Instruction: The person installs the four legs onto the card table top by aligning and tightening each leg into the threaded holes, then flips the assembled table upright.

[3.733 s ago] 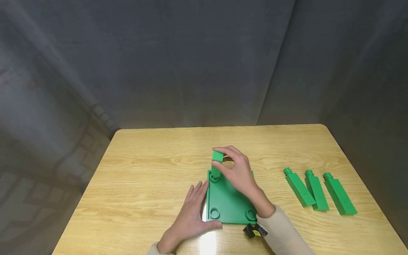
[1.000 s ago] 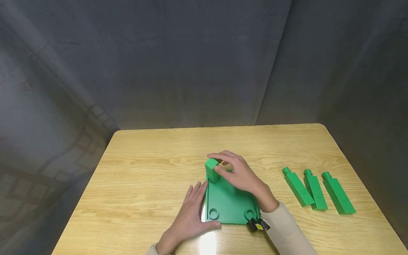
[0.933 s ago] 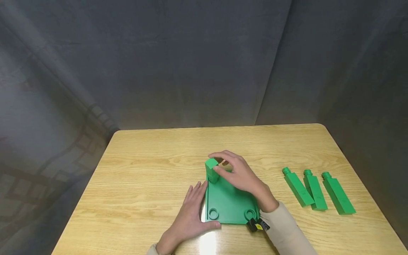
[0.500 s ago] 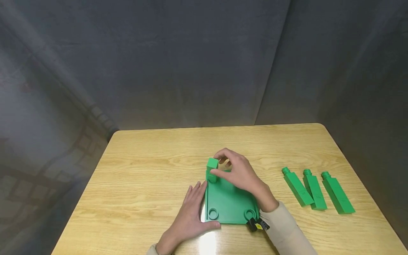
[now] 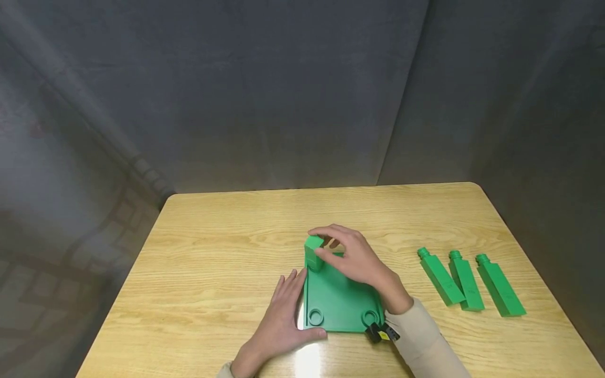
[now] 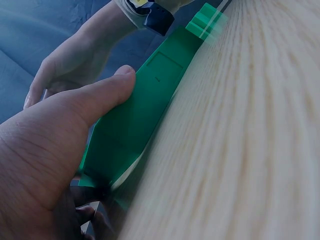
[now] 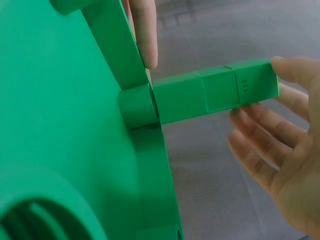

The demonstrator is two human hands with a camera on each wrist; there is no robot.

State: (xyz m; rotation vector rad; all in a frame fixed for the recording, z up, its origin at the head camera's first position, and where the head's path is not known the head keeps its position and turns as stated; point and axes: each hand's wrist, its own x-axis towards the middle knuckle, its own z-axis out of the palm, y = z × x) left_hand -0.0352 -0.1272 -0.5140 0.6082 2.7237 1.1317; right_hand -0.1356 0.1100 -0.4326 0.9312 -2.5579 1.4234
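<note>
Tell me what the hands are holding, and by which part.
The right hand pinches the upright leg near its top end. The left hand just rests against the board.

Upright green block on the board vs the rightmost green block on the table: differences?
Pose: the upright block stands at a corner socket of the board; the rightmost block lies on the table.
Neck: the upright block's is hidden at the socket; the rightmost block's ridged neck is exposed.
Contact: the right hand pinches the upright block; no hand touches the rightmost block.
Shared: both green, long, flat-sided.
</note>
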